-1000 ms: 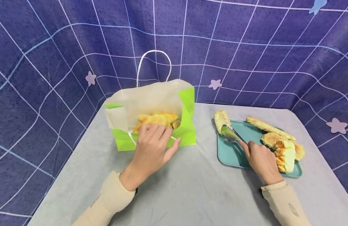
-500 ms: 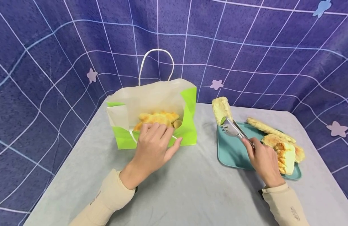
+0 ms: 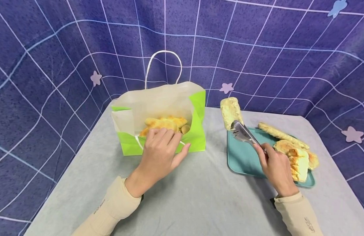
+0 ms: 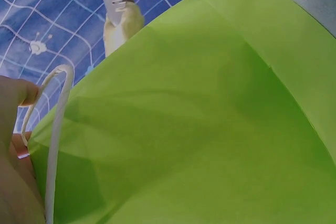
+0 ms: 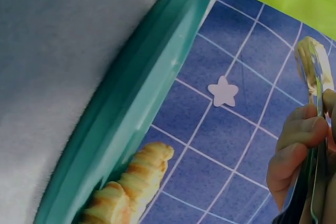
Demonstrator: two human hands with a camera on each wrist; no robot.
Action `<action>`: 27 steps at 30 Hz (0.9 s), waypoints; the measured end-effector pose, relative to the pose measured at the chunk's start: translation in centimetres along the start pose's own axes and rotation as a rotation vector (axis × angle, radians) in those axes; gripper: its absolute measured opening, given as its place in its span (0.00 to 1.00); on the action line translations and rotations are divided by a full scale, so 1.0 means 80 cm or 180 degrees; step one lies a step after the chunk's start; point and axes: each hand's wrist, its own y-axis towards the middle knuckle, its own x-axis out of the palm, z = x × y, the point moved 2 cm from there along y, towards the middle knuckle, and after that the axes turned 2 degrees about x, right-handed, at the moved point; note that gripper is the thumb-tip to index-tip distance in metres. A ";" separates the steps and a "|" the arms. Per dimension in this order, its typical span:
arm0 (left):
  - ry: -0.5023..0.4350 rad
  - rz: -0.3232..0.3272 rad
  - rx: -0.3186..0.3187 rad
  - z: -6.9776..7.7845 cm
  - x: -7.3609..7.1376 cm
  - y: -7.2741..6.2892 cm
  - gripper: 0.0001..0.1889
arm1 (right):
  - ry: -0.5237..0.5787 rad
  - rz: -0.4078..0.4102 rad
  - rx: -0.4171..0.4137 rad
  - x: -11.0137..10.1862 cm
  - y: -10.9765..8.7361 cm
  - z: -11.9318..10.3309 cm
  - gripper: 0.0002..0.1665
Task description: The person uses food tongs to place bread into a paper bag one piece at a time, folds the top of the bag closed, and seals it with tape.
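My left hand (image 3: 159,154) grips the front rim of a green and white paper bag (image 3: 196,121), its fingers curled over the edge near the front handle. Inside the bag lie golden bread pieces (image 3: 167,124), partly hidden by the hand. In the left wrist view the bag's green side (image 4: 184,108) fills most of the frame, with the white cord handle (image 4: 56,140) beside the thumb. My right hand (image 3: 277,167) holds metal tongs (image 3: 244,132). A pale, oblong piece of bread (image 3: 230,111) is pinched in their tips, raised at the far left corner of the teal tray (image 3: 244,160).
On the tray's right side lie a long twisted bread stick (image 3: 282,134), a flat bread (image 3: 283,146) and a ridged loaf (image 3: 298,164). A grey tabletop (image 3: 199,196) lies underneath. Behind it hangs a blue gridded cloth (image 3: 211,49) with stars.
The tongs have lifted the pale bread up off the tray's far left corner, and it now stands more upright in their tips. The left hand stays at the bag's rim.
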 end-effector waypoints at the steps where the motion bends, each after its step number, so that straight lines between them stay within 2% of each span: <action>1: -0.0001 0.0005 0.0003 0.000 0.000 0.000 0.15 | 0.0000 0.0017 -0.0001 -0.001 0.000 -0.002 0.07; 7: 0.0009 0.0004 0.0014 0.000 0.001 0.000 0.15 | 0.0044 0.0122 -0.0061 -0.012 0.005 -0.017 0.06; 12: 0.0004 -0.0009 0.0010 0.000 0.000 0.000 0.14 | 0.0108 0.0297 -0.0266 -0.021 0.013 -0.031 0.08; 17: 0.0000 -0.0015 0.0017 -0.001 0.000 0.000 0.14 | 0.0237 0.0548 -0.0495 -0.035 0.026 -0.056 0.15; 22: -0.0003 -0.0011 0.0012 -0.002 -0.001 0.000 0.14 | 0.0266 0.0575 -0.0681 -0.048 0.048 -0.087 0.23; 27: 0.0040 -0.0082 0.0013 -0.001 -0.004 -0.001 0.14 | 0.0188 0.0592 -0.0867 -0.050 0.071 -0.107 0.28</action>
